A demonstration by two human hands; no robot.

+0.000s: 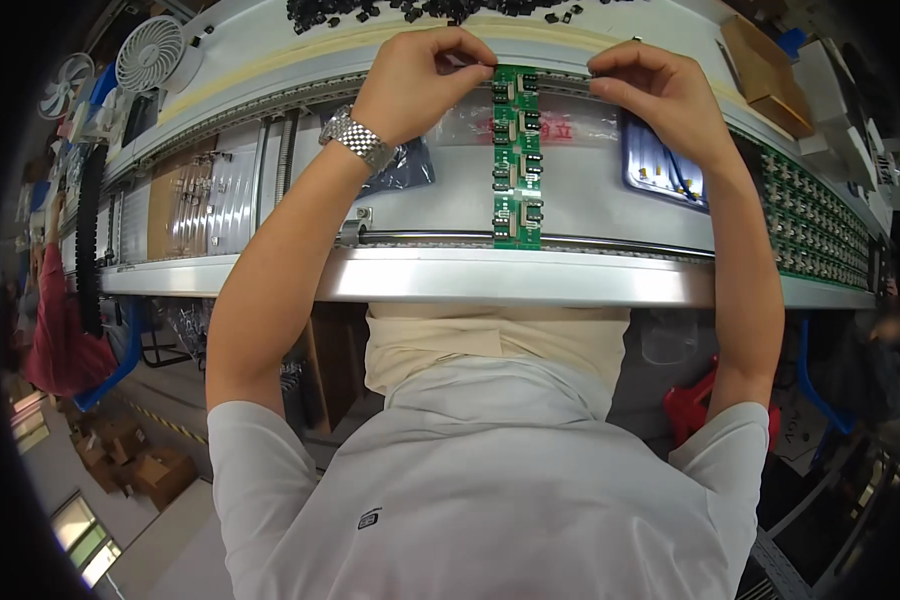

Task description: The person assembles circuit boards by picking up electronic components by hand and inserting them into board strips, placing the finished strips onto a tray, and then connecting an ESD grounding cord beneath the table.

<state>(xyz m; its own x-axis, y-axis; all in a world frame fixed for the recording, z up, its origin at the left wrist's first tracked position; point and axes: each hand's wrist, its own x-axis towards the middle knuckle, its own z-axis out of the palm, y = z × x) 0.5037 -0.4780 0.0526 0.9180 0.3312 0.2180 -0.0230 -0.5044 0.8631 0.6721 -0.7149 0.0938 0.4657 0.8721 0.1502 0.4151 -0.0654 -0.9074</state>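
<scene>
Green strip (pixel 517 157) spans metal frame, upright in view, near end above rod (pixel 610 246) at six o'clock. Left hand (pixel 490 66) at strip's far end, thumb and index nearly closed at corner; firmness of grip cannot be told. Right hand (pixel 592 77) poised near far rail, fingers curled, just apart from strip; contents unclear. From strip: black parts (pixel 460 10) at eleven, fan (pixel 150 54) at ten, box (pixel 763 78) at two, board rows (pixel 815 222) toward four. Right forearm partly blocks blue-edged tray (pixel 660 165) at three; left wrist overlaps dark bag (pixel 407 168) at nine.
</scene>
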